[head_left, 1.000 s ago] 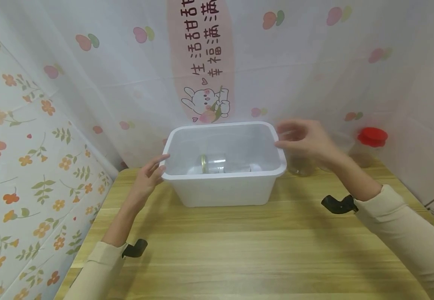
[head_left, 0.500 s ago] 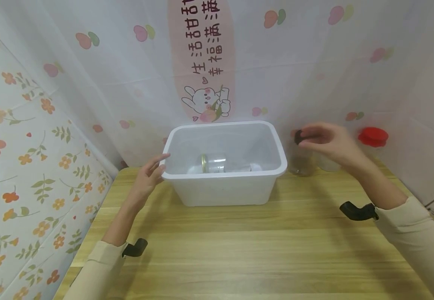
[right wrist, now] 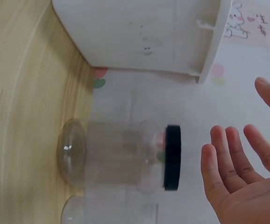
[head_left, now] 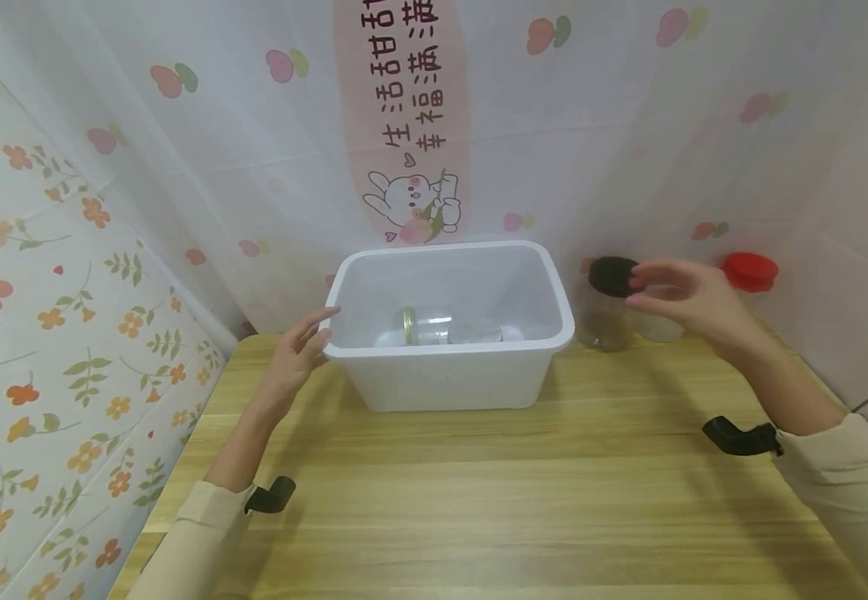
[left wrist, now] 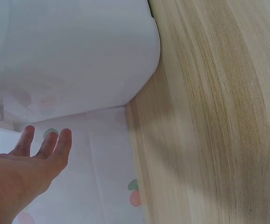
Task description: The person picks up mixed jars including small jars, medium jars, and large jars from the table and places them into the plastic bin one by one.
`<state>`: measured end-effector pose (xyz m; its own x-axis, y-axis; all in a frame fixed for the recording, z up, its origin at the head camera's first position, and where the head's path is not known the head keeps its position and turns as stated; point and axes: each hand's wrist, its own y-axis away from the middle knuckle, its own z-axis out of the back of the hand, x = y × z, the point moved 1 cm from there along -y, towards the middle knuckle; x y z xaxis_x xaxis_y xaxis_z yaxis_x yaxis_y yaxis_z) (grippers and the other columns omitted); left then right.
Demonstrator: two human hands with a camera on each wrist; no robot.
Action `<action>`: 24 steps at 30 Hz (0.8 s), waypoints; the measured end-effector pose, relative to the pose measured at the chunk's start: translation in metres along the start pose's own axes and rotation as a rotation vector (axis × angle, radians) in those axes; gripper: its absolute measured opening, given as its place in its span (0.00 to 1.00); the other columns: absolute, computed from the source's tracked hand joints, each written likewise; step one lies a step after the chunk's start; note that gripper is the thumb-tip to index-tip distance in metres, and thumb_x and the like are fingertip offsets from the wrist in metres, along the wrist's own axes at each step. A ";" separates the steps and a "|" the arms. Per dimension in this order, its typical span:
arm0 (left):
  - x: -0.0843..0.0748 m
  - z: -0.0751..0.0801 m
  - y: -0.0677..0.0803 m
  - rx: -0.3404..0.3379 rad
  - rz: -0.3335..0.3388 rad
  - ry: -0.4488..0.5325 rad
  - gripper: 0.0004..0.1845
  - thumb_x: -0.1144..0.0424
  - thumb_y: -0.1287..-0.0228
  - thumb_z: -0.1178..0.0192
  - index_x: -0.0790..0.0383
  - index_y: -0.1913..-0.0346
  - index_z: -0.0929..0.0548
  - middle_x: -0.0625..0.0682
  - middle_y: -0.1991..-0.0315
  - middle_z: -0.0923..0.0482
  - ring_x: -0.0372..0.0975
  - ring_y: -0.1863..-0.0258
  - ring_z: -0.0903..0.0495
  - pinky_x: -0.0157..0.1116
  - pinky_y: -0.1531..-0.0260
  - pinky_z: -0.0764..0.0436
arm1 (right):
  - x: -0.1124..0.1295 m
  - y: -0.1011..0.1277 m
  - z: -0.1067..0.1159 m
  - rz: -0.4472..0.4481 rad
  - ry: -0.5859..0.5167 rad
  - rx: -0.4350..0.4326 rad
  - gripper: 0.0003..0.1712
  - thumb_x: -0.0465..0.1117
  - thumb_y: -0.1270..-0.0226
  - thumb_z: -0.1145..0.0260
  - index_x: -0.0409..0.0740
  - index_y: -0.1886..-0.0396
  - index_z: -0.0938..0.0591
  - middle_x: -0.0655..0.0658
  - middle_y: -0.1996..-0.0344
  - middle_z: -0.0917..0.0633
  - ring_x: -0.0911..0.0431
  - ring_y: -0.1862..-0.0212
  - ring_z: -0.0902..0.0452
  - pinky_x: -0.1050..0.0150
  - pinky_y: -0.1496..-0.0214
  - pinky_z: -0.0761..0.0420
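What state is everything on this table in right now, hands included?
White bin: upright, open-topped.
Jar in bin: lying on its side.
Black-lidded jar: upright, lid on, untouched.
Red-lidded jar: capped, behind the right hand.
Left hand: open, fingers at the bin's rim.
Right hand: open, beside the black lid.

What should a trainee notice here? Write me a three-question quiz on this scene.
1. True or false: the right hand grips the black-lidded jar.
2. What lies inside the white bin? A) a jar on its side; B) a spoon; C) a red cup.
3. Fill in: the left hand is at the bin's ___ end.

Key: 1 false, the hand is open beside the lid, with a gap in the right wrist view. 2 A. 3 left.
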<state>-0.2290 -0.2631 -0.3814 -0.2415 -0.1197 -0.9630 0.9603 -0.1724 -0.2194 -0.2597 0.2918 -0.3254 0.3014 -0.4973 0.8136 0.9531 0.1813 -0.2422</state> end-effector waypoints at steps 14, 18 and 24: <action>-0.001 -0.001 0.000 -0.013 -0.007 0.002 0.24 0.58 0.18 0.49 0.60 0.25 0.32 0.64 0.27 0.37 0.62 0.32 0.35 0.58 0.36 0.32 | -0.023 0.012 0.007 -0.012 -0.005 0.017 0.28 0.37 0.33 0.27 0.36 0.36 0.24 0.46 0.45 0.17 0.63 0.51 0.19 0.72 0.55 0.23; -0.001 -0.001 0.000 -0.015 -0.003 0.004 0.24 0.58 0.19 0.48 0.59 0.25 0.32 0.62 0.27 0.36 0.60 0.32 0.34 0.58 0.36 0.32 | -0.028 0.016 0.007 -0.007 -0.013 0.009 0.28 0.35 0.33 0.27 0.35 0.35 0.24 0.48 0.46 0.17 0.64 0.51 0.20 0.73 0.55 0.22; -0.002 0.000 0.001 -0.013 -0.012 -0.005 0.25 0.58 0.19 0.48 0.59 0.25 0.32 0.62 0.27 0.36 0.59 0.32 0.34 0.55 0.36 0.29 | -0.034 0.021 0.007 -0.016 -0.004 0.005 0.28 0.35 0.33 0.27 0.36 0.36 0.23 0.50 0.47 0.17 0.64 0.52 0.20 0.74 0.55 0.21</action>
<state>-0.2271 -0.2627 -0.3798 -0.2539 -0.1227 -0.9594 0.9590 -0.1609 -0.2333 -0.2505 0.3189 -0.3544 0.2864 -0.4969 0.8192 0.9576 0.1775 -0.2271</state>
